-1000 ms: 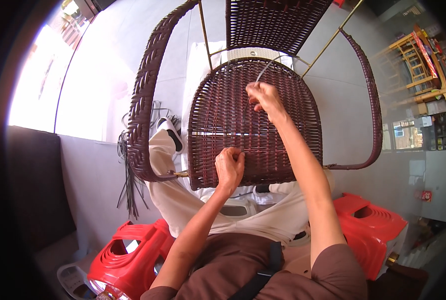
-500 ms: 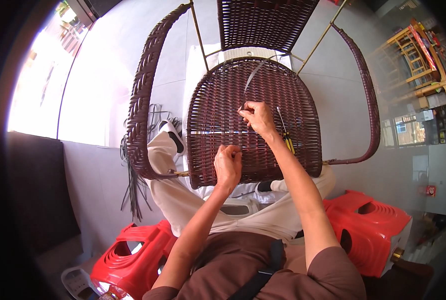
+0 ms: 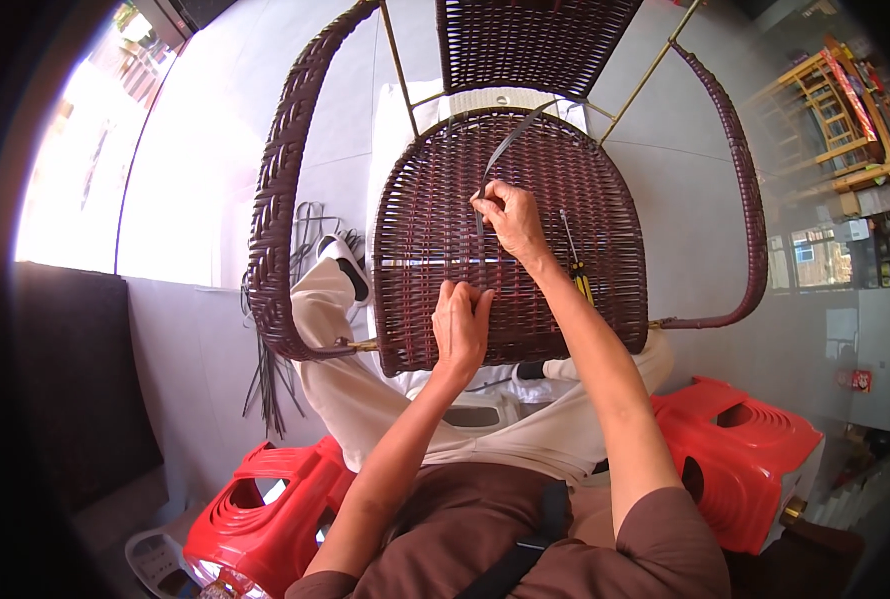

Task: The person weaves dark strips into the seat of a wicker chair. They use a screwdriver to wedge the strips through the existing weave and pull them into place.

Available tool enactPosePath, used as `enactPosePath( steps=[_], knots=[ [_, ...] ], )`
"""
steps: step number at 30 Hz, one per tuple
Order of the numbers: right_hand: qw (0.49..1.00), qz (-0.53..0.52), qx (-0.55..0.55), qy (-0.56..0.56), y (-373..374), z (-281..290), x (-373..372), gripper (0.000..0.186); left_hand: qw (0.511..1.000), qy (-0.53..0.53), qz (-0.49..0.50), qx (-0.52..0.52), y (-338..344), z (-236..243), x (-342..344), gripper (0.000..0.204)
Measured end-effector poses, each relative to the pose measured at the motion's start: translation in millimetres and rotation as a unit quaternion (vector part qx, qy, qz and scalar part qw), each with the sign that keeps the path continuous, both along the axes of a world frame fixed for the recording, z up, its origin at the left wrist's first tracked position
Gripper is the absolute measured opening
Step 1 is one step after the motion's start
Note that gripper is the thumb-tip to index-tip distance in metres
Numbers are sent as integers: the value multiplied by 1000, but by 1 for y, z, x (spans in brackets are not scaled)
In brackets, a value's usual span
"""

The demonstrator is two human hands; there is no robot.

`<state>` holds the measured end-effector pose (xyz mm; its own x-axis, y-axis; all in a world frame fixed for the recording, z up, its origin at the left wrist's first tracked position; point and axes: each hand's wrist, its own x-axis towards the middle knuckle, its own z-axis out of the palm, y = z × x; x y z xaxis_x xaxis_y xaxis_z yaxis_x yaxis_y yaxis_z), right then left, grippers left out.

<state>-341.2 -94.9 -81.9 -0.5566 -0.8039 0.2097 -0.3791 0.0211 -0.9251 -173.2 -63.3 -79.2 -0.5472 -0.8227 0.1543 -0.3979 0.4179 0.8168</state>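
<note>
A dark brown woven chair seat (image 3: 415, 220) lies in front of me, with a band of open gaps across its middle. My right hand (image 3: 513, 222) pinches a flat dark weaving strip (image 3: 508, 148) above the seat. From the fingertips the strip curves up and right toward the seat's far edge. My left hand (image 3: 461, 324) rests on the near part of the seat, its fingers curled together. Whatever it grips is hidden. Right of my right hand, a screwdriver (image 3: 571, 245) with a yellow and black handle lies on the weave.
Woven armrests (image 3: 277, 190) rise on both sides, and the woven backrest (image 3: 535, 45) stands beyond the seat. Loose strips (image 3: 268, 384) hang at the left. Red plastic stools (image 3: 265, 509) flank me. A wooden frame (image 3: 825, 125) stands at the far right.
My right hand has shifted slightly up and left with the strip, which now bends in a wider curve. My left hand has moved slightly up and right, fingers still curled.
</note>
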Motion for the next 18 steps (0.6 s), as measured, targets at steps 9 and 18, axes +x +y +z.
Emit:
enactPosePath(
  steps=[9,18],
  knots=[
    [995,-47,31,78,-5,17,1,11,999,-32,29,23,-2,5,-3,19],
    [993,-95,-25,59,-17,-49,-26,10,998,-19,17,61,-4,1,-3,8]
  ],
)
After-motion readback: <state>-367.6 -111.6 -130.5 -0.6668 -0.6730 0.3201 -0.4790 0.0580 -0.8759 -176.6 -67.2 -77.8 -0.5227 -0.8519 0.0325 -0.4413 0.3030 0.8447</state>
